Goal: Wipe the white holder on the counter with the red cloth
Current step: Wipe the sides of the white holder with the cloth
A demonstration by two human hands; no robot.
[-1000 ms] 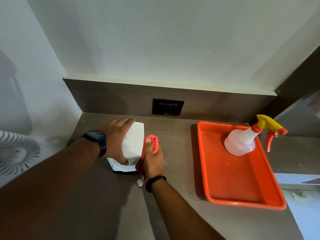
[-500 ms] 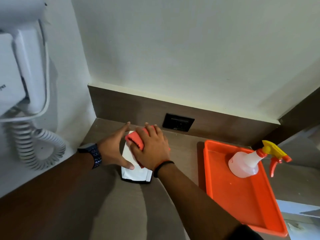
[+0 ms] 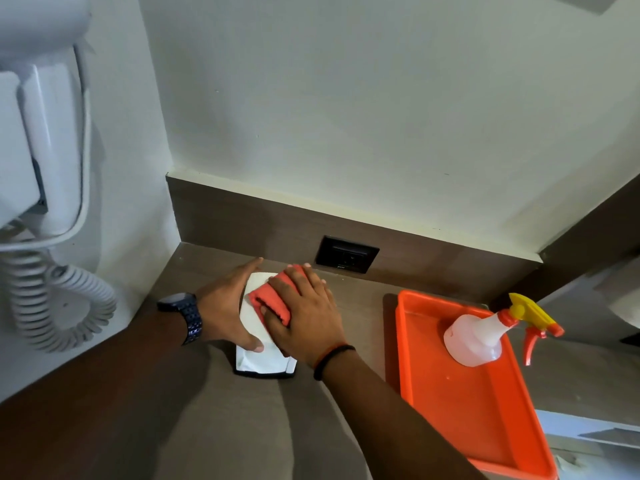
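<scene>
A white holder [image 3: 258, 358] with a dark base stands on the brown counter [image 3: 214, 427], near its back left corner. My left hand [image 3: 227, 310], with a dark watch on the wrist, grips the holder's left side, thumb across its front. On top of the holder lies the folded red cloth [image 3: 268, 299], and my right hand [image 3: 304, 317] presses it down, fingers spread over it. Most of the holder's top and right side is hidden under the cloth and hand.
An orange tray [image 3: 460, 407] sits on the counter to the right, with a clear spray bottle [image 3: 478, 336] lying in its far end. A black wall socket [image 3: 346, 254] is behind the holder. A white wall-mounted hair dryer [image 3: 41, 143] with coiled cord [image 3: 59, 306] hangs at left.
My right hand moved the red cloth from the holder's right side onto its top. The head view tilted up, bringing the hair dryer into sight. My left hand kept its hold.
</scene>
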